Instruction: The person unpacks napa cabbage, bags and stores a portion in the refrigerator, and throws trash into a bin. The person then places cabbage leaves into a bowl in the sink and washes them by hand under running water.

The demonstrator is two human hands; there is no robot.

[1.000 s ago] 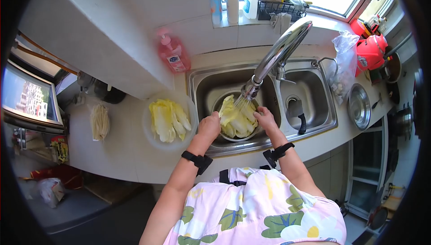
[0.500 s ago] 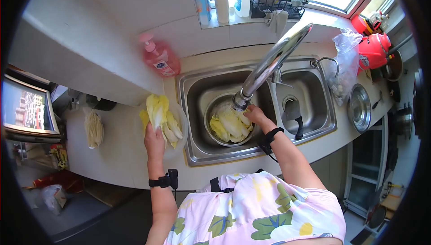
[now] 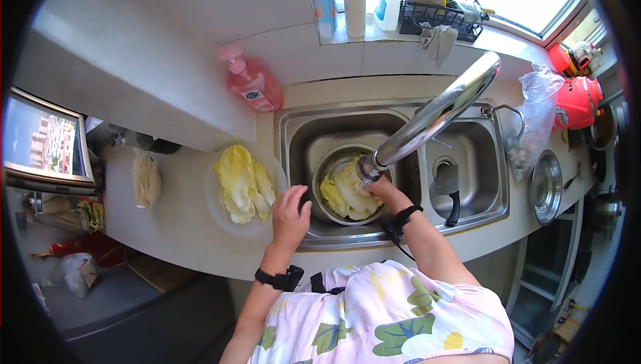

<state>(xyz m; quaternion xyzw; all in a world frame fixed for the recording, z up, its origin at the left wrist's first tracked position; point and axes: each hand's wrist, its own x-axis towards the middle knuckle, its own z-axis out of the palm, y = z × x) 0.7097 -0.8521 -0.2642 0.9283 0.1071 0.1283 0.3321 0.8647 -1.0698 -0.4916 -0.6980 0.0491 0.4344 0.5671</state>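
My left hand (image 3: 291, 214) hovers over the sink's left rim with its fingers apart and nothing in them. Left of it, yellow-white cabbage leaves (image 3: 244, 184) lie on a pale, clear plate (image 3: 215, 198). More cabbage leaves (image 3: 348, 194) fill a metal bowl (image 3: 342, 220) in the larger basin of the steel sink (image 3: 300, 120). My right hand (image 3: 380, 189) reaches into the bowl's right side, at the leaves; its fingers are mostly hidden behind the faucet (image 3: 437, 110), whose head hangs over the bowl.
A cleaver (image 3: 447, 180) with a black handle lies in the smaller basin. A pink soap bottle (image 3: 254, 84) stands behind the plate. Enoki mushrooms (image 3: 145, 180) lie at the left. On the right are a plastic bag (image 3: 531, 124) and a metal lid (image 3: 546, 187).
My left hand has let go of the cabbage leaves on the plate and moved right to the sink. My right hand has shifted farther under the faucet. The view has shifted slightly.
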